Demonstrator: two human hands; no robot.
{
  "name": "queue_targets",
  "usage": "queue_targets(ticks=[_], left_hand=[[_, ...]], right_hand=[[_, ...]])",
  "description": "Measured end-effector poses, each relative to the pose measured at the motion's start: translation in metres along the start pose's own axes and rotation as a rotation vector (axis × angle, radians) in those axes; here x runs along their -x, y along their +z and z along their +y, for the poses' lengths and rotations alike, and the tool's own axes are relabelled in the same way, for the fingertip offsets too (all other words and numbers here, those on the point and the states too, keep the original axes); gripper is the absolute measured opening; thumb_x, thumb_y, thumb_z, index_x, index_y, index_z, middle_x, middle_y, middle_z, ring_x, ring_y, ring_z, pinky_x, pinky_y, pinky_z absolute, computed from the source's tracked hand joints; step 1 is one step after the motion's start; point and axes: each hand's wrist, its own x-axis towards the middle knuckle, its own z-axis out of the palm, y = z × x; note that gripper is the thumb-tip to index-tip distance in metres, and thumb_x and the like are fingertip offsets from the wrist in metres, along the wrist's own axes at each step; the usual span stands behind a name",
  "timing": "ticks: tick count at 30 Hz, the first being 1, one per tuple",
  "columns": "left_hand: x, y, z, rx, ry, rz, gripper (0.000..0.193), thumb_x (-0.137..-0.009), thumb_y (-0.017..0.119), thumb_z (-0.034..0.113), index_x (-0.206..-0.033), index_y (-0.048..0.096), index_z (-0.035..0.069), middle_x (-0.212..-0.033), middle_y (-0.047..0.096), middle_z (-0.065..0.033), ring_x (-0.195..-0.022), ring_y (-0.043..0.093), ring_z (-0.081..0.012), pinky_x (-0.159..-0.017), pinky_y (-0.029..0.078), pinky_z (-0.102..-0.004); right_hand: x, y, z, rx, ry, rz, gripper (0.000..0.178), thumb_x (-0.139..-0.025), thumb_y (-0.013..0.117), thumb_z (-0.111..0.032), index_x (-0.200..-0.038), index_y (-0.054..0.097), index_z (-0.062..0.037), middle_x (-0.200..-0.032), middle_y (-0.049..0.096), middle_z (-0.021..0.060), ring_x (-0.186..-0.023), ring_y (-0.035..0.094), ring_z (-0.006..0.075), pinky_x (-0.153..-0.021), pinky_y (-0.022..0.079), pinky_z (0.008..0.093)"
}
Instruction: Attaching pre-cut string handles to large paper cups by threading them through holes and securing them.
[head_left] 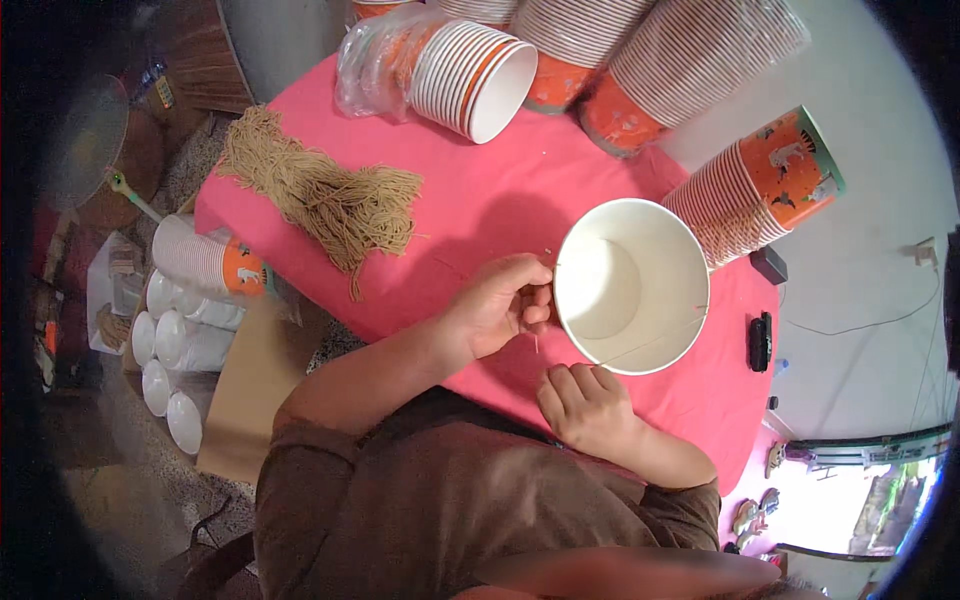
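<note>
A large white paper bucket (pixel 668 262) stands on the pink tablecloth in front of me, its open mouth facing up. My left hand (pixel 503 305) is at the bucket's left side, fingers curled in beside the rim. A short tan end of cord (pixel 536 345) pokes out below those fingers. My right hand (pixel 585 405) is closed in a fist just below the near rim. From it a thin cord (pixel 655 343) runs across the bucket's mouth to the right inner wall. What the curled fingers cover is hidden.
A bundle of tan cords (pixel 345 200) lies at the left. Nested bucket stacks (pixel 470 80) line the far edge, and an orange-printed stack (pixel 760 185) leans at the right. A black object (pixel 760 342) lies near the right edge. Below left, a cardboard box (pixel 245 390) holds white buckets.
</note>
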Motion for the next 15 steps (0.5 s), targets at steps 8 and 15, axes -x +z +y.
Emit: queue_targets(ticks=[8, 15], left_hand=[[0.003, -0.001, -0.003, 0.162, 0.065, -0.141, 0.015, -0.092, 0.056, 0.02, -0.079, 0.054, 0.014, -0.066, 0.051, 0.0038, -0.052, 0.044, -0.0072, -0.057, 0.044, -0.0256], [-0.008, 0.025, -0.034, 0.211, 0.208, 0.068, 0.01, -0.091, 0.06, 0.024, -0.088, 0.06, 0.014, -0.077, 0.059, 0.0041, -0.073, 0.056, -0.009, -0.076, 0.046, -0.0305]], right_hand=[[0.006, -0.001, 0.03, -0.201, 0.191, 0.063, 0.021, -0.068, 0.063, -0.006, -0.088, 0.057, -0.0013, -0.075, 0.054, 0.0088, -0.062, 0.054, 0.0227, -0.052, 0.043, 0.0358], [-0.004, 0.006, 0.032, -0.341, 0.542, 0.033, 0.024, -0.079, 0.064, -0.005, -0.1, 0.054, -0.0035, -0.071, 0.056, 0.012, -0.057, 0.059, 0.0299, -0.051, 0.048, 0.0389]])
